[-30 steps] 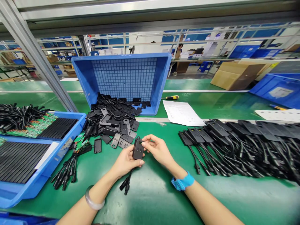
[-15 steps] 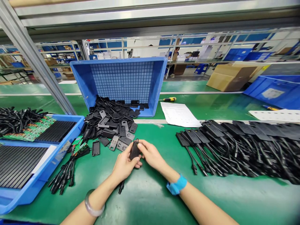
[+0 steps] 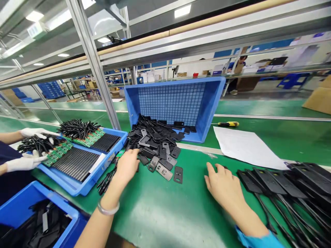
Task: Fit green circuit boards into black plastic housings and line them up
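Left hand (image 3: 128, 164), fingers curled, reaching into the black plastic covers (image 3: 155, 144); right hand (image 3: 222, 182) flat, fingers together, empty — next, pinch one cover free.

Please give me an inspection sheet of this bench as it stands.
Surface: green bench, bare near the arms.
Job's things: black covers spilling from a tipped blue bin; finished units in a row at right.
Clutter: paper, screwdriver.
Hands: left hand on the pile's edge; right hand flat beside the units.
Cables: loose leads by the tray.
Surroundings: co-worker's gloved hands at left.
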Available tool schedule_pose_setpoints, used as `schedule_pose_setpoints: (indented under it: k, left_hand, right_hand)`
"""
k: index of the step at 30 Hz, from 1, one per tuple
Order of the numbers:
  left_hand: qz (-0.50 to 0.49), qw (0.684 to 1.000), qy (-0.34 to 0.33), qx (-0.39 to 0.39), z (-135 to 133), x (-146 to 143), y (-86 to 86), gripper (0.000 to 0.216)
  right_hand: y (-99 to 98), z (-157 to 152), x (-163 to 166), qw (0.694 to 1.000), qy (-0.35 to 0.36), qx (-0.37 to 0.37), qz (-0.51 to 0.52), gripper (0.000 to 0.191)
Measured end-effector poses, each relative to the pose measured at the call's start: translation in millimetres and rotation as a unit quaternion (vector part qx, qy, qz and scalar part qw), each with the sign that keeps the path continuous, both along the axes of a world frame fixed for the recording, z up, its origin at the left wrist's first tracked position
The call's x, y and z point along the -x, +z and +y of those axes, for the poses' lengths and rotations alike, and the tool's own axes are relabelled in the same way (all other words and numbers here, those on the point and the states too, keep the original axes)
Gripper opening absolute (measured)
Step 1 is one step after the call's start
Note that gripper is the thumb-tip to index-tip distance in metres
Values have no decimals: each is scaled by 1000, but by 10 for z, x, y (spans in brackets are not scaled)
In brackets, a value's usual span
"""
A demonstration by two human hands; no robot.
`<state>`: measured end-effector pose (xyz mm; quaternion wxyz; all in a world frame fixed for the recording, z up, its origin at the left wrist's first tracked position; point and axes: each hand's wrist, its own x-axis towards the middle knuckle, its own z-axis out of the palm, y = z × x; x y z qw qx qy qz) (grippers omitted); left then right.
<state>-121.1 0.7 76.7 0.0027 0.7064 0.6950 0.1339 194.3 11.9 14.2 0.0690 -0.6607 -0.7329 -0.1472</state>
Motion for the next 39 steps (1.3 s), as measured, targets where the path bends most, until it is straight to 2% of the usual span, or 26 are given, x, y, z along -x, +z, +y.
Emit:
schedule_pose_setpoints:
  k: [2,4,6,8,11,13,15,16,17,19,20,21,24,27,28,29,31,32,35,39]
  left_hand:
    - [26,997,76,1,-39,324,40,33]
    - [38,993,110,8,-111,584,54,22]
    - [40,989,139,-11,-208,745,102,23]
    - [22,979,181,-91,-308,797,204,32]
    - [-30,952,203,-227,-386,689,403,36]
    - [-69,951,171,-249,-362,517,502,33]
    - [-181,959,99,-197,-289,295,542,31]
    - [-269,951,50,-143,-245,178,541,31]
    - [-362,929,-3,-74,-202,66,528,32]
    - [-495,862,-91,63,-128,-125,481,36]
    - [-517,842,-118,102,-100,-197,449,37]
    - [-513,840,-133,113,-78,-252,414,38]
    - [-476,865,-135,85,-41,-357,295,38]
    - [-476,858,-159,109,-8,-447,170,37]
    - [-447,869,-181,115,21,-474,134,35]
    - [-387,895,-200,100,67,-491,102,31]
    - [-226,952,-206,31,224,-482,50,27]
    - [-154,970,-190,-9,331,-455,27,27]
    - [-73,984,-149,-66,696,-329,-42,33]
    - [-62,981,-178,-49,1057,-252,-136,43]
  right_hand:
    - [16,-46,101,998,59,6,38,37]
    - [43,-94,216,989,109,43,93,36]
    - [77,-136,308,968,151,94,175,36]
    - [115,-170,372,925,199,149,288,36]
    - [162,-213,447,811,266,244,461,38]
    - [164,-241,502,733,276,307,541,46]
    - [131,-274,562,669,262,354,598,55]
    - [104,-292,590,641,255,366,624,61]
    - [74,-310,617,615,251,372,648,67]
    - [15,-345,663,571,246,369,691,80]
    - [-7,-361,682,554,243,368,707,84]
    - [-19,-375,698,538,238,371,719,86]
    - [2,-410,737,484,210,393,753,82]
    - [60,-433,774,422,206,404,785,80]
    - [74,-435,783,409,206,402,793,79]
    - [82,-432,789,404,200,396,800,76]
    - [83,-413,783,415,172,371,813,71]
    - [79,-396,771,427,154,356,817,69]
    - [74,-334,703,455,119,318,823,65]
    - [136,-260,590,462,118,282,832,55]
